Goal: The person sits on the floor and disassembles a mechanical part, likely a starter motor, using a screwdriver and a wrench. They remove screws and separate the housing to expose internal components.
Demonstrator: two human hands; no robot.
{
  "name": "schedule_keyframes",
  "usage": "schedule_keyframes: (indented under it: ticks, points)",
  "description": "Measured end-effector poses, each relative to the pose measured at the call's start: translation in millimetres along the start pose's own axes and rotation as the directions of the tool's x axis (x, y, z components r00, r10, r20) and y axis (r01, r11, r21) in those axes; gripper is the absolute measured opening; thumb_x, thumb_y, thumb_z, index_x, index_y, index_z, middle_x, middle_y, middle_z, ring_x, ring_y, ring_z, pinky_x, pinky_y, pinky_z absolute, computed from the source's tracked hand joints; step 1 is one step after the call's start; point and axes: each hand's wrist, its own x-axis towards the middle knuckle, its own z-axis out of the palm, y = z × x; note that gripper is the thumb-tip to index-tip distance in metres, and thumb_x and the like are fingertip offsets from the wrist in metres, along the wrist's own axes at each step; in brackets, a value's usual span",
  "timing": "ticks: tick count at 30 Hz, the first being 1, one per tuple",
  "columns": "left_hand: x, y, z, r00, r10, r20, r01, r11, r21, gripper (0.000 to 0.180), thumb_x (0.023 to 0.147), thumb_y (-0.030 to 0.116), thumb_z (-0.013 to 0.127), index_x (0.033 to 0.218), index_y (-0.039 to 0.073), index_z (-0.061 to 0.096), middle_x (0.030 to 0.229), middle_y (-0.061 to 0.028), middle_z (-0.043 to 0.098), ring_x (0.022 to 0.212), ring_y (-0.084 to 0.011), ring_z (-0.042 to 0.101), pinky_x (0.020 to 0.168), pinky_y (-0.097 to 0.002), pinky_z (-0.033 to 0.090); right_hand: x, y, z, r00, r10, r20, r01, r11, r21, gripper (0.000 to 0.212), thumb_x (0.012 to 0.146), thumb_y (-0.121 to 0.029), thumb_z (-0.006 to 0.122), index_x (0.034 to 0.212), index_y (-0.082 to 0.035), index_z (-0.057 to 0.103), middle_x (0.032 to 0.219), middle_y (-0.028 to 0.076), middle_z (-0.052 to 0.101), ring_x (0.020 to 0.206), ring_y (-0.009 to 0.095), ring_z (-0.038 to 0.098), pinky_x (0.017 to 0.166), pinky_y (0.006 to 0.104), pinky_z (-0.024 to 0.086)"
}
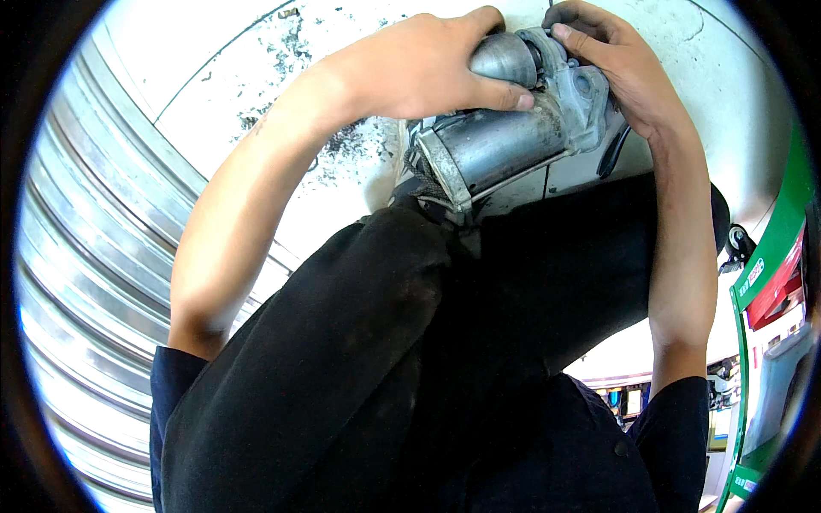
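A grey metal starter motor (505, 150) lies tilted on the white floor just beyond my knees. My left hand (419, 64) is wrapped round the smaller rounded cylinder (503, 61) on its upper side, the thumb resting across toward the main body. At the right end my right hand (611, 56) grips the cast end housing (581, 98), with the thumb on its upper edge and the fingers curled behind. What lies under those fingertips is hidden. A dark, slim tool handle (613, 154) rests on the floor below my right wrist.
Dark grime and flakes (286, 73) are scattered over the floor tiles on the left. Ribbed shiny metal (103, 239) curves along the left side. To the right stands a green-framed rack (742, 368) with red items, near a small caster wheel (737, 239).
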Motion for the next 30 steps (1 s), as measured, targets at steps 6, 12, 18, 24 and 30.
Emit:
schedule_keyframes:
  ticks: [6, 12, 18, 24, 30]
  points:
    - [-19, -52, 34, 0.947, -0.078, -0.313, -0.029, 0.945, -0.325, 0.068, 0.101, 0.058, 0.053, 0.132, -0.002, 0.057, 0.099, -0.0236, 0.071, 0.084, -0.0310, 0.071, 0.074, -0.0384, 0.056, 2, 2, -3, 0.999, -0.013, -0.037, 0.013, 1.000, -0.021, 0.015, 0.095, -0.010, 0.067, 0.105, 0.001, 0.071, 0.089, 0.004, 0.068, 0.079, 0.010, 0.062, 0.072, 0.0256, 0.051]
    - [-25, -121, 58, 0.914, 0.140, -0.380, -0.276, 0.901, -0.334, 0.074, 0.101, 0.066, 0.049, 0.134, 0.001, 0.062, 0.101, -0.0158, 0.072, 0.077, -0.0193, 0.073, 0.075, -0.0279, 0.058, 4, 1, 2, 0.994, 0.071, -0.084, -0.062, 0.992, 0.109, 0.021, 0.097, -0.016, 0.067, 0.106, 0.003, 0.071, 0.090, 0.004, 0.069, 0.079, 0.011, 0.063, 0.072, 0.0246, 0.051]
    - [-37, -119, 79, 0.881, 0.149, -0.449, -0.251, 0.952, -0.177, 0.089, 0.084, 0.060, 0.079, 0.142, -0.003, 0.053, 0.118, -0.0253, 0.067, 0.104, -0.0324, 0.070, 0.092, -0.0400, 0.059, 11, 49, 6, 0.986, -0.133, -0.103, 0.097, 0.950, -0.298, 0.071, 0.095, -0.057, 0.066, 0.139, -0.001, 0.062, 0.122, 0.018, 0.068, 0.112, 0.026, 0.064, 0.103, 0.0366, 0.050]
    - [-25, -109, 88, 0.821, 0.104, -0.561, -0.249, 0.950, -0.188, 0.066, 0.101, 0.057, 0.058, 0.131, -0.001, 0.061, 0.103, -0.0209, 0.070, 0.091, -0.0291, 0.070, 0.084, -0.0390, 0.059, 14, 79, -10, 0.982, -0.084, -0.169, 0.021, 0.940, -0.341, 0.075, 0.093, -0.058, 0.070, 0.139, 0.000, 0.062, 0.121, 0.017, 0.068, 0.112, 0.026, 0.064, 0.102, 0.0362, 0.051]
    - [6, -33, 32, 0.908, 0.116, -0.403, -0.116, 0.993, 0.024, 0.057, 0.101, 0.046, 0.059, 0.122, -0.006, 0.061, 0.111, -0.0266, 0.069, 0.100, -0.0392, 0.068, 0.087, -0.0446, 0.055, 7, 31, 6, 0.996, -0.070, -0.048, 0.060, 0.981, -0.185, 0.050, 0.096, -0.043, 0.069, 0.124, -0.001, 0.068, 0.108, 0.011, 0.070, 0.099, 0.020, 0.064, 0.090, 0.0322, 0.050]
